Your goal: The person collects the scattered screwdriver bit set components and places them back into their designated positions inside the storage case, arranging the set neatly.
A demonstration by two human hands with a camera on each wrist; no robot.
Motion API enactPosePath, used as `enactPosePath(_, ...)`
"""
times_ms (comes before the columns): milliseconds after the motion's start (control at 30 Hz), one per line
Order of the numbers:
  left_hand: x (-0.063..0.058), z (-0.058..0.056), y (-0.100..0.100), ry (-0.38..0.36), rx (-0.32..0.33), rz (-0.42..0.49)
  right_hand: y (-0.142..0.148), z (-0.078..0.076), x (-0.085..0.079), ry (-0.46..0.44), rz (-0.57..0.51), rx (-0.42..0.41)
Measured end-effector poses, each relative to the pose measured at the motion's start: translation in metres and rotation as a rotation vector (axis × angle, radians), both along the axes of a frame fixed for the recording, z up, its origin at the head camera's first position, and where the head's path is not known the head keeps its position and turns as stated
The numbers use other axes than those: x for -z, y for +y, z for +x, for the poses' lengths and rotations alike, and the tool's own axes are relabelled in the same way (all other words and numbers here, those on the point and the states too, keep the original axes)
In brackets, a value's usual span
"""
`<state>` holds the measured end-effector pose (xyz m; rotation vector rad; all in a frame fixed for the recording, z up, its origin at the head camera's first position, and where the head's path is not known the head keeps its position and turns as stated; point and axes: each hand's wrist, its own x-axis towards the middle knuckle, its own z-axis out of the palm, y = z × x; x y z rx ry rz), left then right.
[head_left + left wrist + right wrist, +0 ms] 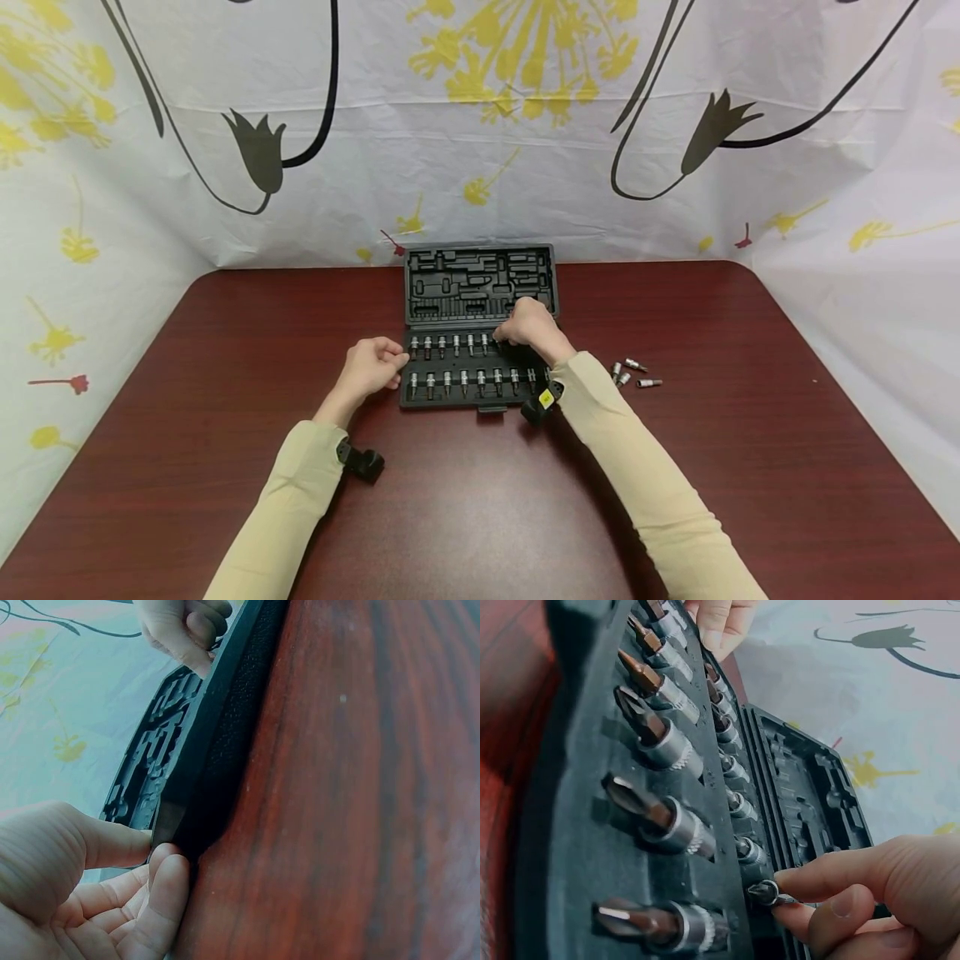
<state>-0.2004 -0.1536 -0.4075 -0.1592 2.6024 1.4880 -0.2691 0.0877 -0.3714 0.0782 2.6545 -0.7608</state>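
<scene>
A black plastic tool case (450, 362) lies unfolded on the table, its lid (480, 287) at the far side. Two rows of silver bit sockets (676, 751) with pointed tips sit in its slots. At the left side of the case, my left hand (367, 367) pinches the rim between thumb and fingers. My right hand (531, 327) reaches over the right part of the case. In the right wrist view, its thumb and finger pinch a bit socket (763, 892) at the end of the far row. The sleeve hides the near row's right end in the head view.
Several loose bit sockets (648, 383) lie on the dark red table (750, 467) right of the case, beside my right forearm. A latch (492, 409) sticks out at the case's front edge. Behind the table hangs a patterned white cloth (360, 192).
</scene>
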Motion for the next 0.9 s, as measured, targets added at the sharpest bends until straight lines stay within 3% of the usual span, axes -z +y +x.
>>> enactPosePath(233,0.0,0.0,0.0,-0.003,0.006,-0.002,0.008,-0.008,0.004,-0.06,-0.032,-0.015)
enactPosePath(667,0.002,-0.001,-0.001,0.002,0.003,-0.012,0.007,-0.013,-0.01,-0.07,0.149,-0.188)
enactPosePath(900,0.002,-0.001,-0.001,-0.002,0.007,-0.008,0.008,-0.009,-0.009,-0.026,0.185,-0.156)
